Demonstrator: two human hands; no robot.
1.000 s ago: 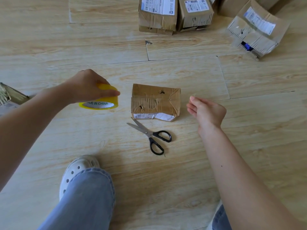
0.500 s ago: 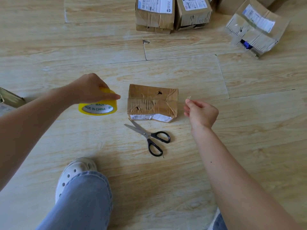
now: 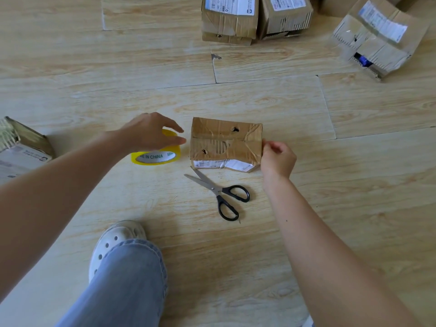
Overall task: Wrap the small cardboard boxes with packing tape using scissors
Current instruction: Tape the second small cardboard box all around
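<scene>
A small, crumpled cardboard box (image 3: pixel 224 142) with two punctures lies on the wooden floor in the middle. To its left a yellow packing tape roll (image 3: pixel 153 159) rests flat on the floor. My left hand (image 3: pixel 151 133) hovers over the roll with fingers straight, pointing toward the box and holding nothing. At the box's right edge, my right hand (image 3: pixel 279 159) has its fingers curled and pinches that edge. Black-handled scissors (image 3: pixel 219 190) lie shut on the floor just in front of the box, untouched.
Two labelled cardboard boxes (image 3: pixel 228 17) (image 3: pixel 286 15) stand at the far edge, with a torn one (image 3: pixel 377 36) at the far right. Another box (image 3: pixel 21 149) sits at the left edge. My jeans leg and white shoe (image 3: pixel 115 241) are near the front.
My left hand let go of the tape roll, which now rests on the floor, and spread its fingers. My right hand moved left to the box's right edge.
</scene>
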